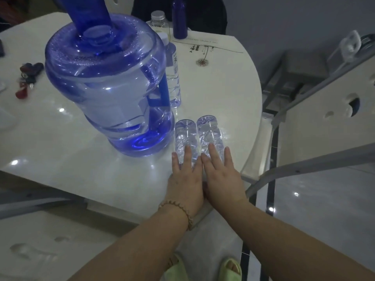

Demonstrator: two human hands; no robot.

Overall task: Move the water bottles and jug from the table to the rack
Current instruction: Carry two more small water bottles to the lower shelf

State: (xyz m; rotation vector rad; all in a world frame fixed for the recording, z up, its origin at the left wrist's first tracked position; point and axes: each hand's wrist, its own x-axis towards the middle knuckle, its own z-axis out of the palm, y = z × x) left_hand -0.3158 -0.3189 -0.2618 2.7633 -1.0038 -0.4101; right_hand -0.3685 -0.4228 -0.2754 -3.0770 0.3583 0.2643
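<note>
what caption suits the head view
Left hand and right hand rest on two lying water bottles beside the blue water jug

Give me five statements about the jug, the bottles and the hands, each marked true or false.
1. The jug stands upright on the table. True.
2. The left hand rests on a lying bottle. True.
3. The right hand grips the jug's handle. False: it rests with straight fingers on the other lying bottle, beside the first.
4. The keys lie right of the jug. False: they lie left of it.
5. The dark blue bottle lies on its side. False: it stands upright at the table's far side.
</note>
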